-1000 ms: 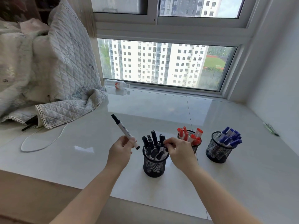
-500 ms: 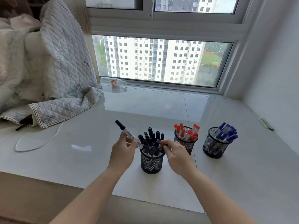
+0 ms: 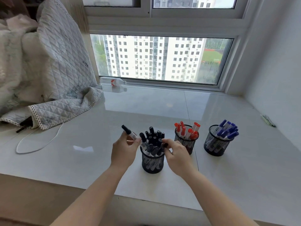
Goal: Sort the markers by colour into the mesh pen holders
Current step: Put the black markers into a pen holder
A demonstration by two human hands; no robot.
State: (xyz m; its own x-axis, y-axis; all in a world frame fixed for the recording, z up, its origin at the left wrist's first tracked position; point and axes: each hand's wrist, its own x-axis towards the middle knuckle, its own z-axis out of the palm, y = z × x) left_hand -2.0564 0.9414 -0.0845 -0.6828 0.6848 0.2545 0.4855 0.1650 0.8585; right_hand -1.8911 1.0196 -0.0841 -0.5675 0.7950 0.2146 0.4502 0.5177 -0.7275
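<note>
Three black mesh holders stand in a row on the white sill. The near one [image 3: 152, 165] is full of black-capped markers, the middle one [image 3: 187, 141] holds red-capped markers, the right one [image 3: 215, 145] holds blue-capped markers. My left hand [image 3: 124, 149] grips a black-capped marker [image 3: 129, 132], tilted with its cap up-left, its lower end at the rim of the near holder. My right hand [image 3: 176, 156] pinches the black caps at that holder's right rim.
A quilted blanket [image 3: 53, 88] is heaped at the left, with a white cable [image 3: 35, 144] looped on the sill below it. A plastic bottle [image 3: 114, 81] lies by the window. Thin green sticks [image 3: 268, 120] lie along the right wall.
My left hand has brought the black marker lower and closer to the near holder, its end now at the rim. My right hand stays on the caps there.
</note>
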